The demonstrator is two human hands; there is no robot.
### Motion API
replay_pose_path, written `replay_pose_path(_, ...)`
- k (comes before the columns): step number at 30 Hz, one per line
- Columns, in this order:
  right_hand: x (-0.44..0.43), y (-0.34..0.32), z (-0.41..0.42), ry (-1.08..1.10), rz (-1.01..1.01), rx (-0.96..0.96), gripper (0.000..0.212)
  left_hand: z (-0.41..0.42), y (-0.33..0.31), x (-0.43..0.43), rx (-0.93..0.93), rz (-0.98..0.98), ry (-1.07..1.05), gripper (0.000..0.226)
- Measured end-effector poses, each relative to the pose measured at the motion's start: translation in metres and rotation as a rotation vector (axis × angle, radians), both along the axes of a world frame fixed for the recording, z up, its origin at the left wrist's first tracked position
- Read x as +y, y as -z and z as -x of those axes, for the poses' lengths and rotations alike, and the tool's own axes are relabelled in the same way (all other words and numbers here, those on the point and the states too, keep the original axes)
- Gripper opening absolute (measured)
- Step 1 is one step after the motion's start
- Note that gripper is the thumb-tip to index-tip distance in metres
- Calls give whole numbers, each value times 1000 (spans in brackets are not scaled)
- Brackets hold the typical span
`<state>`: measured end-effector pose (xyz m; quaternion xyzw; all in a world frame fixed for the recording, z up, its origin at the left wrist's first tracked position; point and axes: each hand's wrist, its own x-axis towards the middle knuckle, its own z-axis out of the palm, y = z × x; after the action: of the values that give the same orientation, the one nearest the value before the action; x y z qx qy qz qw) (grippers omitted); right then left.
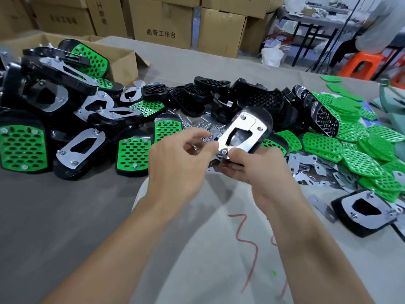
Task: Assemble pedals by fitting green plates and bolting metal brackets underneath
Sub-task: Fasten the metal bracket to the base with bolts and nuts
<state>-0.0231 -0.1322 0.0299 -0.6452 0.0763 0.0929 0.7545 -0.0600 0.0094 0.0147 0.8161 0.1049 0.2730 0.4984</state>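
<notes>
On the grey cloth-covered tabletop point(65, 216), scrawled with red marker lines point(243, 229), finished green-and-black pedals point(24, 145) heap along the left. Bare black plastic pedal bases point(197, 95) crowd the far middle. Loose green perforated plates point(350, 137) spill down the right over flat silver metal brackets point(306, 163). Small bolts and nuts point(197, 126) scatter between them. Brown cardboard boxes point(162, 20) wall the far side, and an orange plastic stool point(363, 64) stands beyond the right corner. Bare cloth runs from the piles toward the near edge. Above it, the right hand point(252, 170) grips the near end of a black upturned pedal point(265, 119). Its shiny bracket point(241, 132) faces up. The left hand point(179, 159) pinches at the near bolt point(223, 152) of that bracket.
</notes>
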Motion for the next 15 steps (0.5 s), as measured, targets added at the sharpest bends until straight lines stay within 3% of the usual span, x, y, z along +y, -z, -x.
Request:
replay_pose_path(5,3,3,2,102,533,-322,24,2,-2,-5,37,-29,102,3)
replay_pose_path(7,7,2,6,119,581,-392,36,1,-1,-4,69,-35,112,10)
replay_pose_path(10,9,4,8,134,575,-388,22,-1,-2,-2,102,-50,118,5)
replay_pose_path(15,12,9,7,69,523,-353,13,4,-1,-5,83,-155,78,29)
